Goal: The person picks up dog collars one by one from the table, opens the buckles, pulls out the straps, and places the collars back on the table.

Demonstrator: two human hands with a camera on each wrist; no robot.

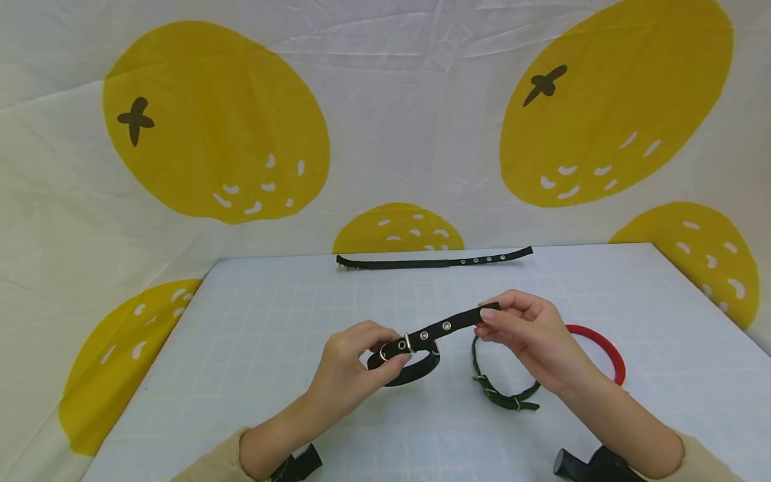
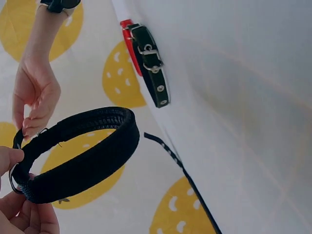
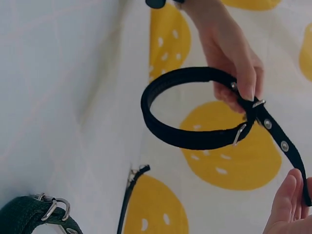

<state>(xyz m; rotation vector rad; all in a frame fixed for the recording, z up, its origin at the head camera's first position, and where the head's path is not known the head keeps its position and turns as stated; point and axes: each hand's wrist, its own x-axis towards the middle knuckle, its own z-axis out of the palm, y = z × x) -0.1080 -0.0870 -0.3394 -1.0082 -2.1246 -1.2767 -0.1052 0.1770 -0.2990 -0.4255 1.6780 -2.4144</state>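
A black collar (image 1: 415,375) is bent into a loop above the table, its holed end threaded through a metal buckle (image 3: 258,103). My left hand (image 1: 352,365) pinches it by the buckle and the D-ring, thumb on the near side. With thumb and fingers my right hand (image 1: 536,338) holds the tip of the strap, drawn out to the upper right. Metal eyelets show along the strap between the two hands. In the left wrist view the padded band (image 2: 87,173) curves away from the left fingers.
Below my right hand lies a buckled green collar (image 1: 502,399), and a red collar (image 1: 611,351) sits behind that forearm. Another black collar (image 1: 397,264) stretches straight along the table's back edge. A fruit-printed cloth (image 1: 415,134) hangs behind the pale table (image 1: 241,321).
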